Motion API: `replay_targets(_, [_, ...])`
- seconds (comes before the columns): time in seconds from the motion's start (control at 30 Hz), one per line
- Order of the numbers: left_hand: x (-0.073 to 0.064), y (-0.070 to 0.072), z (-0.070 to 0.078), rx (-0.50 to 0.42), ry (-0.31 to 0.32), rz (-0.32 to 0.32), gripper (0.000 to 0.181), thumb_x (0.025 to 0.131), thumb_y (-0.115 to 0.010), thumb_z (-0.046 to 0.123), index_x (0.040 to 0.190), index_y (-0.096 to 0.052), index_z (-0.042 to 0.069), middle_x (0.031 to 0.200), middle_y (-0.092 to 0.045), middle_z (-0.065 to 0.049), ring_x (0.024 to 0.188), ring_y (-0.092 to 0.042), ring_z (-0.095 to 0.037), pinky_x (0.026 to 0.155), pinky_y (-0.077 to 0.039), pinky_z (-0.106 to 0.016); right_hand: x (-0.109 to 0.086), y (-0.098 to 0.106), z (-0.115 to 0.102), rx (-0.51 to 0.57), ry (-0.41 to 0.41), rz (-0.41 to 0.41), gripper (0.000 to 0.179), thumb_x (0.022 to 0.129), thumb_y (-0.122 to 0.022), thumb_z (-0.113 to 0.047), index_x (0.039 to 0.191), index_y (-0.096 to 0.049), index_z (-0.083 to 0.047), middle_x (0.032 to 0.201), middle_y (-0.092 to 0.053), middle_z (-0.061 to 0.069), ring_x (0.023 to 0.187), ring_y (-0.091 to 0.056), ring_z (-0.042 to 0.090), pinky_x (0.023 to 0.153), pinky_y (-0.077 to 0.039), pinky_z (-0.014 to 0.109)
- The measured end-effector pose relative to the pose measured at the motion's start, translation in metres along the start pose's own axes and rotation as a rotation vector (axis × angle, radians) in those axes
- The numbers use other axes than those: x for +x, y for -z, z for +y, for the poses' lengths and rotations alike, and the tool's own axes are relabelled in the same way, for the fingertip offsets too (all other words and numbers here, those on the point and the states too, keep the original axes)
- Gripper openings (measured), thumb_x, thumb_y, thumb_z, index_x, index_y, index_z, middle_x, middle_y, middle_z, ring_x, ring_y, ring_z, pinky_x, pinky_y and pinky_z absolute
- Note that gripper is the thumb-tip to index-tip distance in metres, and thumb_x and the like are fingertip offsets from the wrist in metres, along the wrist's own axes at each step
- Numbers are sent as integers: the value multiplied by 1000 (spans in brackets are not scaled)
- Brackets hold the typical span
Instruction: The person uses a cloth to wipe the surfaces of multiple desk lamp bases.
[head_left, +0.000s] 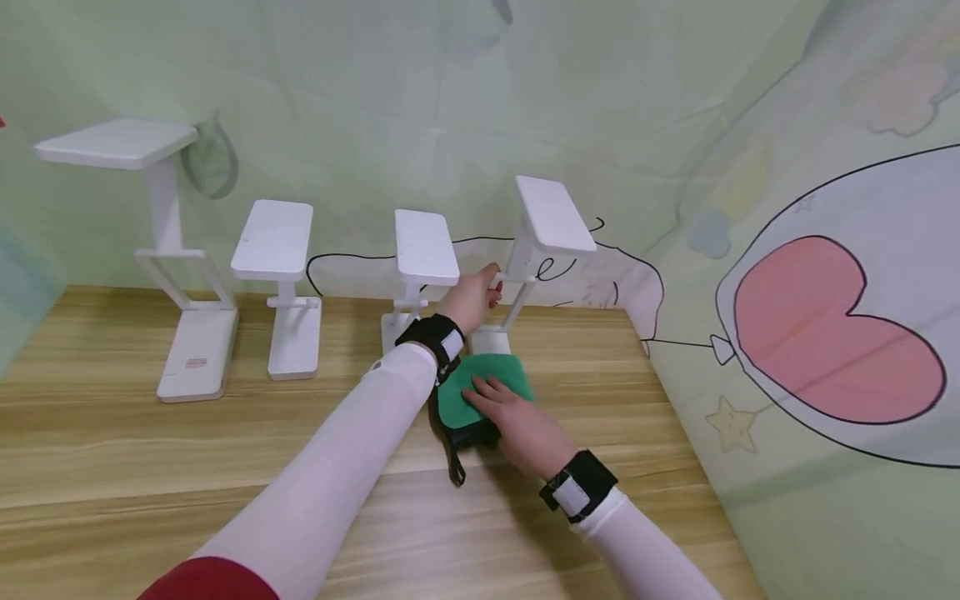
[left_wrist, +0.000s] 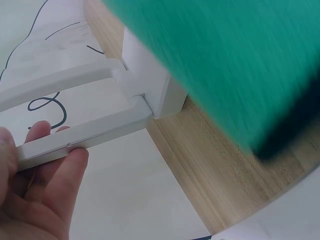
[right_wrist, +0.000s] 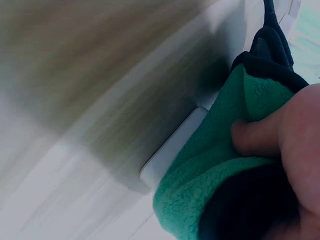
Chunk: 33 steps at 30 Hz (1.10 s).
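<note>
At the right of the row, a white folding desk lamp (head_left: pixel 557 218) stands on the wooden table. My left hand (head_left: pixel 471 302) grips one bar of its folding arm (left_wrist: pixel 85 135), with thumb and fingers on either side of the bar. A green cloth with a dark edge and a hanging loop (head_left: pixel 480 385) covers most of the lamp's base (right_wrist: pixel 172 147). My right hand (head_left: pixel 531 429) holds this cloth against the base, a digit pressing into the green fabric in the right wrist view. Part of that hand is hidden by the cloth's dark fold.
More white lamps stand left along the back edge: a small one (head_left: pixel 426 246) beside my left wrist, another small one (head_left: pixel 273 240), and a taller one (head_left: pixel 120 143) at the far left. Behind the wooden table (head_left: pixel 360 508) hangs a pale printed cloth (head_left: pixel 360 108), also on the right.
</note>
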<state>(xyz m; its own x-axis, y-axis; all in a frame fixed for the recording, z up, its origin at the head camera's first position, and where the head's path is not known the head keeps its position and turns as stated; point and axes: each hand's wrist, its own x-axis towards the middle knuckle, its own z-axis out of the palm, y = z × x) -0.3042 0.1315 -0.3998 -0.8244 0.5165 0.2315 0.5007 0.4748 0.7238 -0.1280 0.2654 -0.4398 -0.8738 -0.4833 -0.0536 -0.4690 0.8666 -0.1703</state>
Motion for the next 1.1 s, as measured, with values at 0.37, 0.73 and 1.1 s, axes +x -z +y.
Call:
replay_targets(0.37, [1, 1, -8, 3, -28, 17, 7, 110, -59, 6, 116, -57, 4, 90, -65, -10, 76, -58, -18, 69, -44, -28, 45, -4, 27, 26, -50, 53, 78, 85, -66, 24, 155, -55, -8, 164, -45, 17, 153, -41, 34, 118, -41, 45])
replay_targets(0.73, [1, 3, -8, -6, -12, 14, 5, 110, -57, 3, 116, -57, 4, 92, -64, -8, 81, -60, -19, 74, -47, -30, 9, -5, 44, 81, -137, 74, 90, 78, -57, 32, 160, -49, -5, 168, -38, 19, 156, -33, 40, 115, -44, 50])
replay_targets(1.1, [0, -1, 0, -23, 21, 11, 9, 110, -58, 5, 119, -58, 4, 97, -66, -8, 83, -62, -18, 72, -47, -28, -31, -1, 28, -18, -105, 30, 93, 76, -63, 32, 157, -54, -12, 166, -44, 12, 153, -41, 34, 85, -58, 39])
